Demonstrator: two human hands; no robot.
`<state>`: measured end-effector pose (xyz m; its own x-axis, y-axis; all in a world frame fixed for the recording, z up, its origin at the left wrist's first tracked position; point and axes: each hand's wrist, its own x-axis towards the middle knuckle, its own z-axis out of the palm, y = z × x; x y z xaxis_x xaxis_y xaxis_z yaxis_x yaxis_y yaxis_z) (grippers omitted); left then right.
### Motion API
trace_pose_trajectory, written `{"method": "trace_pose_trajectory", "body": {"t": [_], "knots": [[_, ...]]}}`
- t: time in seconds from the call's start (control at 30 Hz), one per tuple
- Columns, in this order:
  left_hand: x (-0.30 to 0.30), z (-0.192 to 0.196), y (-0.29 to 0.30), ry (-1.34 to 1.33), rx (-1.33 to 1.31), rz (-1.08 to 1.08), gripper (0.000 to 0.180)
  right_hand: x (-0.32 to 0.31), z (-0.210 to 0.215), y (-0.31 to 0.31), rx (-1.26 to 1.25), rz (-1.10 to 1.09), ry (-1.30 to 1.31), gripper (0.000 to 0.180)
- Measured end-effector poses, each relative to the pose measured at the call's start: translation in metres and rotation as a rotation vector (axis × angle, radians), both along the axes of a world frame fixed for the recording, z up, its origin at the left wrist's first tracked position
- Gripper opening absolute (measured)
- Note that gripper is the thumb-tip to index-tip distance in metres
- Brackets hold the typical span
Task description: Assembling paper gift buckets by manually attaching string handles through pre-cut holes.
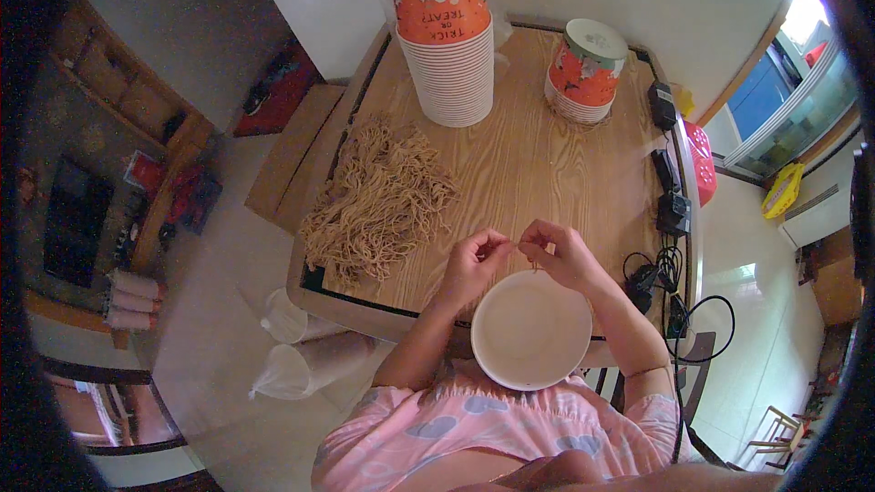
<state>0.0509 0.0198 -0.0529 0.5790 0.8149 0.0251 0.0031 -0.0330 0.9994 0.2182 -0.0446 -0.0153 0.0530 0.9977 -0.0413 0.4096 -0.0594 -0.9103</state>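
left hand (pixel 480 261) and right hand (pixel 559 255) pinch narrowly, seemingly on a thin cord (pixel 535 265), by the far rim of the bucket (pixel 531 333) at the tabletop (pixel 519 164) edge. a hard tug might tip the bucket; a slack pinch might drop the cord.

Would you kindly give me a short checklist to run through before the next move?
1. Left hand and right hand pinched, close together: ok.
2. Strand secure in the grip: cannot tell, too small to see.
3. Bucket mouth up: ok.
4. Bucket's base supported: cannot tell, hidden.
5. Cords sorted: not ok, loosely heaped.
6. Cables apart from both hands: ok.
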Motion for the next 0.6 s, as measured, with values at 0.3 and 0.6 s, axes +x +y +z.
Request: {"method": "trace_pose_trajectory", "body": {"t": [0.3,0.6], "knots": [[0.0,0.005,0.0,-0.052,-0.143,0.109,0.01,-0.002,0.002,-0.001,0.036,-0.021,-0.048,0.009],[0.001,0.013,-0.005,-0.068,-0.018,0.017,0.02,-0.004,0.001,-0.002,0.101,-0.073,-0.158,0.013]]}}
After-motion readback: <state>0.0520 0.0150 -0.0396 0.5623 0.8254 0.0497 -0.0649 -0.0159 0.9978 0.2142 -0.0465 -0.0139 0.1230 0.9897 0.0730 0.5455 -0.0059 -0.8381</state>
